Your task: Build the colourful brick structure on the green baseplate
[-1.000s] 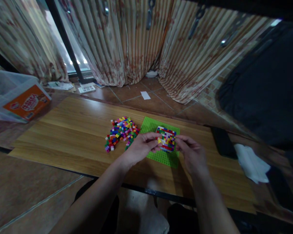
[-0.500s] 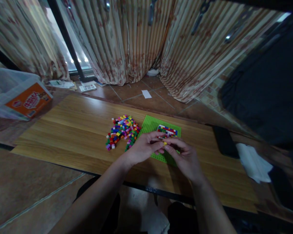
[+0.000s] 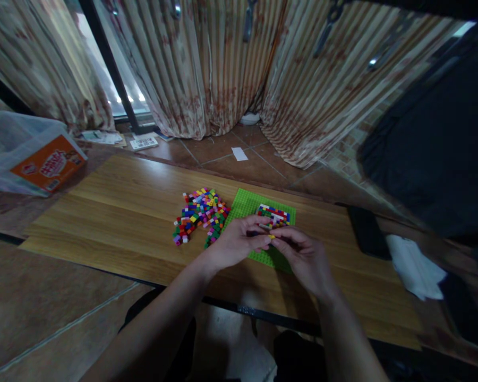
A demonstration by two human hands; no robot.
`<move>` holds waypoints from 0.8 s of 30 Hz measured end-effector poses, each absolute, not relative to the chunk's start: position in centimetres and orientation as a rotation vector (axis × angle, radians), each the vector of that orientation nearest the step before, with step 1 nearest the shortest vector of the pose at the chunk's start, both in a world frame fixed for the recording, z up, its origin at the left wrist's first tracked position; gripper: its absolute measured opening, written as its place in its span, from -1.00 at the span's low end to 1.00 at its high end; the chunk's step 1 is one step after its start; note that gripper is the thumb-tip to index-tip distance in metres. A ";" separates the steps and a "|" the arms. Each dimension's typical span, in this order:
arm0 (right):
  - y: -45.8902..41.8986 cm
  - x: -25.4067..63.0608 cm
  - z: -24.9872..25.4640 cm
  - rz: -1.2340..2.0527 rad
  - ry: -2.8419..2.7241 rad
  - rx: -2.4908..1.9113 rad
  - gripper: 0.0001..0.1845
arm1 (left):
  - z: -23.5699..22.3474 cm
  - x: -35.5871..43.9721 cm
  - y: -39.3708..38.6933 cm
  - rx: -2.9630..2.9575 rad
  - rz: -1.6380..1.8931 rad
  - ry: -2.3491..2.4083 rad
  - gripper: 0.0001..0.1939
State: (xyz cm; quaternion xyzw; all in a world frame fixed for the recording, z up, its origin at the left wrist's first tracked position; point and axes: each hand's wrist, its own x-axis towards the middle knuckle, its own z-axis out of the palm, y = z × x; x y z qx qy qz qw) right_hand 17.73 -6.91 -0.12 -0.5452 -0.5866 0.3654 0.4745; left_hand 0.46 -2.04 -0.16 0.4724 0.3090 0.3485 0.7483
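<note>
Over the green baseplate (image 3: 242, 200), my two hands meet at the fingertips. A small yellow brick (image 3: 272, 236) shows between the thumb and forefinger of my right hand (image 3: 305, 257). My left hand (image 3: 236, 241) is bent in a pinch, its thumb tip close against that brick; what its fingers hold is hidden. Just beyond my fingers, a low build of coloured bricks (image 3: 276, 213) in white, red, blue and green sits on the baseplate, partly covered by my hands. Left of the plate lies a loose pile of small coloured bricks (image 3: 201, 209).
The wooden table (image 3: 115, 212) carries all this. A black phone-like slab (image 3: 367, 231) and a white cloth or tissue (image 3: 416, 265) lie at the right. A clear plastic tub (image 3: 24, 127) with an orange label stands at the far left. Striped curtains (image 3: 231, 69) hang behind.
My fingertips and the yellow brick have shifted slightly to the right and nearer to me. Less of the yellow brick shows now. The pile and the build stay as they were.
</note>
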 end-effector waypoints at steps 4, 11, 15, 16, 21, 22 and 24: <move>-6.6 19.1 0.0 0.725 -1.324 -1.409 -0.89 | 0.1 0.1 -1.8 1.041 0.767 0.722 -0.63; -5.8 21.5 -0.8 0.592 -1.091 -1.570 -0.83 | -0.3 -0.2 -1.0 1.012 0.810 0.931 -0.77; -5.6 20.9 -1.7 0.642 -1.171 -1.574 -0.83 | -0.4 -0.2 -1.0 1.034 0.794 0.963 -0.74; -5.5 20.7 -1.9 0.638 -1.189 -1.579 -0.84 | -0.3 -0.2 -1.1 1.036 0.789 0.962 -0.75; -5.1 19.8 -2.3 0.651 -1.177 -1.600 -0.88 | -0.1 -0.3 -1.3 1.033 0.763 0.958 -0.77; -5.0 19.7 -2.4 0.664 -1.153 -1.601 -0.88 | -0.1 -0.3 -1.3 1.031 0.758 0.966 -0.77; -4.8 19.4 -2.5 0.699 -1.084 -1.586 -0.87 | 0.0 -0.2 -1.3 1.029 0.754 0.977 -0.77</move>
